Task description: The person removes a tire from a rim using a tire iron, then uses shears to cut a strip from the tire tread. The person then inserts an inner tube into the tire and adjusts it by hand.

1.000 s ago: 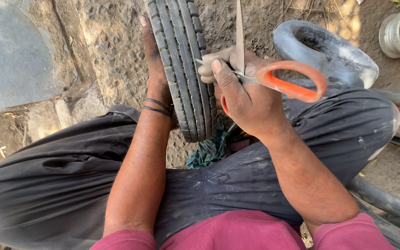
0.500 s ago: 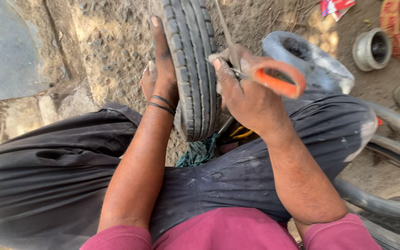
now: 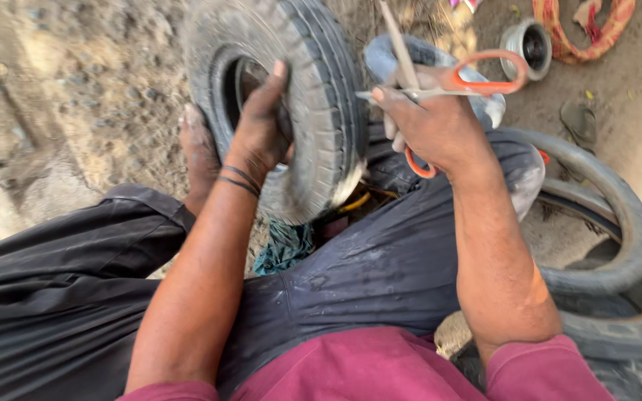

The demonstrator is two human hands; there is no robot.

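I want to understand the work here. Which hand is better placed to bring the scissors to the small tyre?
The right hand: it already holds the orange-handled scissors just beside the tyre's tread. The left hand is occupied gripping the tyre's sidewall.

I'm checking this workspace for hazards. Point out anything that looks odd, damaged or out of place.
The right hand grips orange-handled scissors open, blades bare, close to the small tyre that the left hand steadies. A lone sandal lies in the dirt. The tyre shows no obvious damage.
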